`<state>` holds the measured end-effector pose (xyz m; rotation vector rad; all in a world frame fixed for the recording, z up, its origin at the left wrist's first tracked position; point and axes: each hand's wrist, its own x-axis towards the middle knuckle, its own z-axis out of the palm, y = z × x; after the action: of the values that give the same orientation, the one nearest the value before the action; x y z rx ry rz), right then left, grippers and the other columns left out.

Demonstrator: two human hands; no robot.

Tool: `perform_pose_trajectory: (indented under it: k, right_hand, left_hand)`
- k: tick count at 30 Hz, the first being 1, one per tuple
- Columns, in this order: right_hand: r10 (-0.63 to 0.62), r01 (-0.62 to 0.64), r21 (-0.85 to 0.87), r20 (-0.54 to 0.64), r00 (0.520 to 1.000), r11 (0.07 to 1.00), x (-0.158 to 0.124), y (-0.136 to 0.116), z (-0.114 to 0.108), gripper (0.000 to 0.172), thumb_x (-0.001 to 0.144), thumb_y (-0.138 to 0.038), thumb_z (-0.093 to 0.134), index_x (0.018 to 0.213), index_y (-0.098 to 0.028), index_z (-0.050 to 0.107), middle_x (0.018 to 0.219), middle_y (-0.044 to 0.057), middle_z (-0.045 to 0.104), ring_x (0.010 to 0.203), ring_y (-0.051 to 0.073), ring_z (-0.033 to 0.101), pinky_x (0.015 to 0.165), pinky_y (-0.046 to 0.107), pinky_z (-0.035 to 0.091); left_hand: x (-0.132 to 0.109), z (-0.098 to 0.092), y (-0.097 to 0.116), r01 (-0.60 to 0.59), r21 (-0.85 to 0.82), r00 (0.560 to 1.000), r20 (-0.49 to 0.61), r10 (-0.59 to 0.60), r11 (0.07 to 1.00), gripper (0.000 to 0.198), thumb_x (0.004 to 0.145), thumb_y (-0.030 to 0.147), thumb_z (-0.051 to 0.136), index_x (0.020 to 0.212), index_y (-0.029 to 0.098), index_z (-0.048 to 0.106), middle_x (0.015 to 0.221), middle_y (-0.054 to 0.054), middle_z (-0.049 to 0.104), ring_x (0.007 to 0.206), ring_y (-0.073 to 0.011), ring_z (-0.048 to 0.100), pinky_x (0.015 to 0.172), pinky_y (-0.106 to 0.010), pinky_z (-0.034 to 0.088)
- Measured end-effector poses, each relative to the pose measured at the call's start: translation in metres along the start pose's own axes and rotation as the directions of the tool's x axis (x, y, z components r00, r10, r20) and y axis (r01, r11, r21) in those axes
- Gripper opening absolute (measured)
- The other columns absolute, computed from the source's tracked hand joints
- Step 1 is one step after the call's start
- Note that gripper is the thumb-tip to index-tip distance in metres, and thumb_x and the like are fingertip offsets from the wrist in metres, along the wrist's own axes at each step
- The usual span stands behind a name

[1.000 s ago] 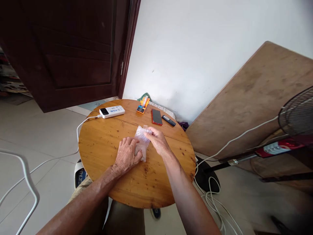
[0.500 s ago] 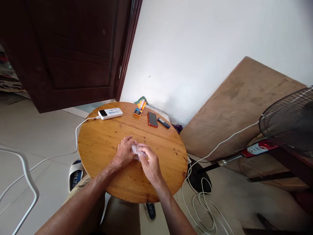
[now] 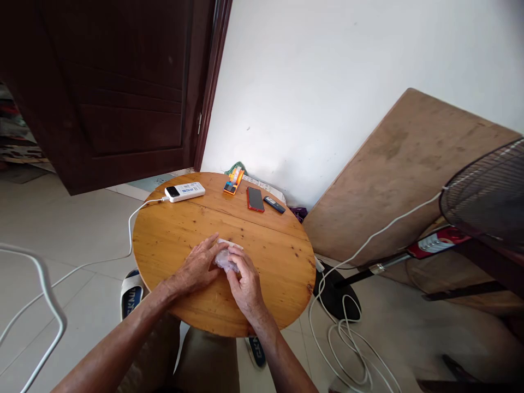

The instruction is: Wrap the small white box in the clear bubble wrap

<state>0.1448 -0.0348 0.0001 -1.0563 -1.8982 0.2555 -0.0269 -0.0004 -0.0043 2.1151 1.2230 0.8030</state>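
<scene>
A small crumpled, see-through plastic bag (image 3: pixel 226 261) lies low over the round wooden table (image 3: pixel 172 234), between my two hands. My left hand (image 3: pixel 200 265) rests at its left side, with thumb and forefinger around that end and the other fingers stretched forward. From the right, my right hand (image 3: pixel 246 281) pinches the bag between thumb and fingers. Just beyond the fingertips, a flat white strip (image 3: pixel 230 243) shows on the tabletop; I cannot tell whether it belongs to the bag. Whatever the bag may contain is not clear.
Toward the table's far side are a white power bank (image 3: pixel 186 191) with a cable, an orange tape dispenser (image 3: pixel 233 181), a red-edged phone (image 3: pixel 255 199) and a dark handheld device (image 3: pixel 274 204). A fan (image 3: pixel 487 191) and a leaning board (image 3: pixel 388 174) stand right.
My left hand has shifted slightly left and flattened. More of the plastic bag shows between my hands, and the white strip has come into sight. The view has tilted a little.
</scene>
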Motion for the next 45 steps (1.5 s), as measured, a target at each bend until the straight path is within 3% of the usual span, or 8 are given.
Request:
perform_pose_trajectory:
  k: [3,7,13,18,21,24,30,45]
  right_hand:
    - [-0.047,0.048,-0.054,0.007,0.999,0.997,-0.001,0.002,0.001,0.037,0.081,-0.001,0.050,0.108,-0.024,0.061,0.125,0.009,0.063,0.122,0.022,0.057,0.107,0.043,0.046]
    - [-0.070,0.069,-0.091,-0.006,0.998,0.993,0.002,0.005,0.002,0.042,0.080,0.003,0.045,0.107,-0.024,0.063,0.125,0.009,0.064,0.122,0.021,0.057,0.107,0.042,0.046]
    - [-0.033,0.033,-0.020,-0.024,0.999,0.999,0.003,0.001,-0.002,0.041,0.080,0.002,0.043,0.104,-0.024,0.064,0.122,0.007,0.066,0.119,0.021,0.059,0.106,0.041,0.046]
    - [0.284,-0.290,0.208,0.060,0.957,0.934,0.016,0.006,-0.014,0.027,0.086,-0.015,0.053,0.110,-0.023,0.063,0.110,0.006,0.071,0.103,0.021,0.066,0.093,0.037,0.053]
    - [0.370,-0.436,0.431,0.231,0.900,0.790,0.028,0.018,-0.017,0.051,0.080,-0.025,0.067,0.128,-0.024,0.052,0.121,0.007,0.068,0.103,0.021,0.068,0.089,0.036,0.056]
    - [0.339,-0.464,0.528,0.321,0.885,0.711,0.033,0.030,-0.012,0.076,0.071,-0.022,0.074,0.139,-0.025,0.041,0.134,0.009,0.061,0.113,0.022,0.065,0.095,0.039,0.054]
    - [0.434,-0.484,0.568,0.233,0.870,0.666,0.028,0.039,0.008,0.071,0.075,-0.023,0.069,0.140,-0.024,0.041,0.121,0.009,0.069,0.100,0.023,0.070,0.079,0.037,0.061]
    - [0.464,-0.469,0.484,0.140,0.875,0.739,0.020,0.034,0.004,0.066,0.079,-0.031,0.067,0.140,-0.021,0.043,0.131,0.011,0.062,0.115,0.024,0.062,0.097,0.039,0.052]
  left_hand:
    - [0.009,0.005,0.000,-0.035,0.056,0.998,-0.059,0.039,0.998,0.054,0.075,0.010,0.059,0.127,0.024,0.056,0.155,-0.012,0.035,0.135,-0.0299,0.046,0.110,-0.047,0.038]
    - [0.018,0.010,-0.002,-0.092,-0.019,0.992,-0.088,0.090,0.996,0.038,0.078,0.018,0.062,0.115,0.022,0.059,0.128,-0.010,0.062,0.116,-0.0253,0.060,0.098,-0.039,0.048]
    - [0.018,0.009,0.002,-0.020,-0.207,0.992,-0.128,-0.007,0.978,0.035,0.071,0.025,0.068,0.105,0.020,0.063,0.100,-0.005,0.070,0.086,-0.0190,0.065,0.076,-0.028,0.050]
    - [0.029,-0.003,0.009,0.222,-0.330,0.975,0.093,-0.203,0.918,0.025,0.072,0.035,0.062,0.089,0.017,0.067,0.070,0.001,0.065,0.062,-0.0141,0.058,0.055,-0.022,0.043]
    - [0.042,-0.007,0.009,0.372,-0.291,0.926,0.181,-0.331,0.882,0.028,0.078,0.037,0.052,0.086,0.016,0.068,0.061,0.001,0.063,0.052,-0.0141,0.057,0.049,-0.022,0.040]
    - [0.050,-0.008,0.009,0.407,-0.209,0.914,0.108,-0.392,0.889,0.024,0.077,0.036,0.052,0.075,0.017,0.066,0.055,0.002,0.058,0.049,-0.0137,0.053,0.047,-0.022,0.034]
    - [0.043,-0.010,0.007,0.304,-0.255,0.941,-0.069,-0.331,0.918,0.033,0.080,0.046,0.055,0.071,0.016,0.066,0.063,0.000,0.061,0.066,-0.0157,0.056,0.056,-0.021,0.037]
    - [0.037,0.001,-0.001,0.214,-0.810,0.976,0.154,-0.153,0.546,0.073,0.067,0.033,0.074,0.132,0.014,0.048,0.122,-0.014,0.066,0.109,-0.0268,0.063,0.092,-0.040,0.050]
